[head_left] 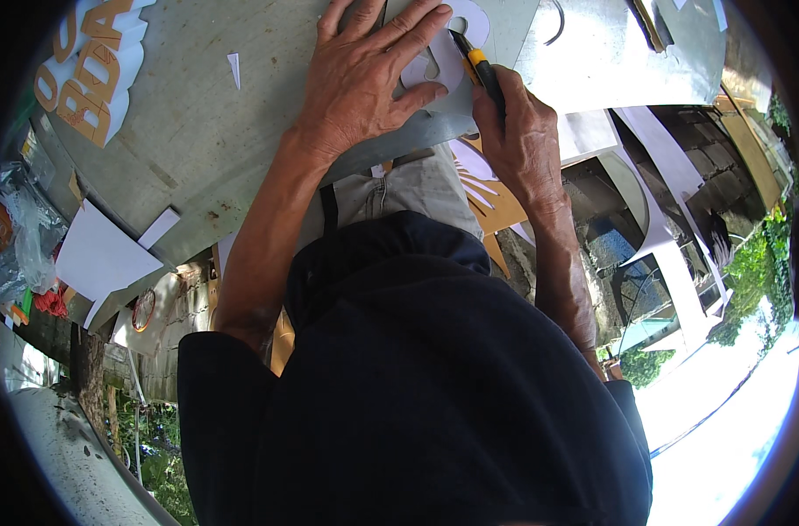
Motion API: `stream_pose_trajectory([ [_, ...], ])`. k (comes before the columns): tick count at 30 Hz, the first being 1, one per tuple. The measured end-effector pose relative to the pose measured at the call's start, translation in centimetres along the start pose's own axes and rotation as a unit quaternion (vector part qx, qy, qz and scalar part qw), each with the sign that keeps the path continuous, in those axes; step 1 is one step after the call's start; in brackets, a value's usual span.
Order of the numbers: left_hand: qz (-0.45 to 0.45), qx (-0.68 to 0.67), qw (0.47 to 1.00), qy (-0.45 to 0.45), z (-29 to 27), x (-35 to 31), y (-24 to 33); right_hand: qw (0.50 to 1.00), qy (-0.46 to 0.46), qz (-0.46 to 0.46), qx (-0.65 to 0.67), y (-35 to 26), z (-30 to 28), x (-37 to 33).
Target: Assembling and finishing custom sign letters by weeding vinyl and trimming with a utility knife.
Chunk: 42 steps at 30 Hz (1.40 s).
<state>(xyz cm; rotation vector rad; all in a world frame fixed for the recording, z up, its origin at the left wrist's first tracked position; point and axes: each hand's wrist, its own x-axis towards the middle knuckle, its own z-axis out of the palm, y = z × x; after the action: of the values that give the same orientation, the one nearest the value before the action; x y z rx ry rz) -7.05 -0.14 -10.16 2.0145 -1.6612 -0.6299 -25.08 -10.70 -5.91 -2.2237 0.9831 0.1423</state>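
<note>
My left hand lies flat with its fingers spread, pressing down on a white sheet-material cutout with rounded holes. In my right hand is a black and yellow utility knife, its handle wrapped by my fingers. The blade end points up and left, at the cutout's inner edge beside my left fingertips. Part of the cutout is hidden under my left hand. Both rest over a grey metal-topped table.
Orange-faced white foam letters lie at the table's far left. A small white pointed scrap sits left of my hand. White offcuts lie at the left edge, near a clear plastic bag. Long white strips hang at the right.
</note>
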Motion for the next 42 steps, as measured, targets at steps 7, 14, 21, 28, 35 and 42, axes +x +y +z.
stream_pose_trajectory([
  [7,0.003,0.004,1.0,0.007,0.3,-0.1,-0.1,1.0,0.0,-0.001,-0.005,-0.1,-0.1,0.0],
  [14,0.01,-0.005,1.0,0.021,0.2,-0.1,-0.1,0.998,-0.03,0.003,-0.053,-1.0,-0.7,0.3],
  [21,0.01,0.0,1.0,0.019,0.1,-0.1,-0.1,0.995,-0.057,-0.008,-0.081,-1.9,-1.3,0.7],
  [28,0.018,-0.004,1.0,0.015,0.3,0.0,-0.4,0.994,-0.071,0.011,-0.083,-2.1,-1.4,0.8],
  [35,0.03,0.01,0.999,0.012,0.6,-0.2,-0.8,0.993,-0.083,0.004,-0.084,-2.0,-1.6,0.8],
  [42,0.034,0.015,0.999,0.014,0.5,-0.3,-0.8,0.991,-0.089,-0.006,-0.095,-1.9,-1.6,0.9],
])
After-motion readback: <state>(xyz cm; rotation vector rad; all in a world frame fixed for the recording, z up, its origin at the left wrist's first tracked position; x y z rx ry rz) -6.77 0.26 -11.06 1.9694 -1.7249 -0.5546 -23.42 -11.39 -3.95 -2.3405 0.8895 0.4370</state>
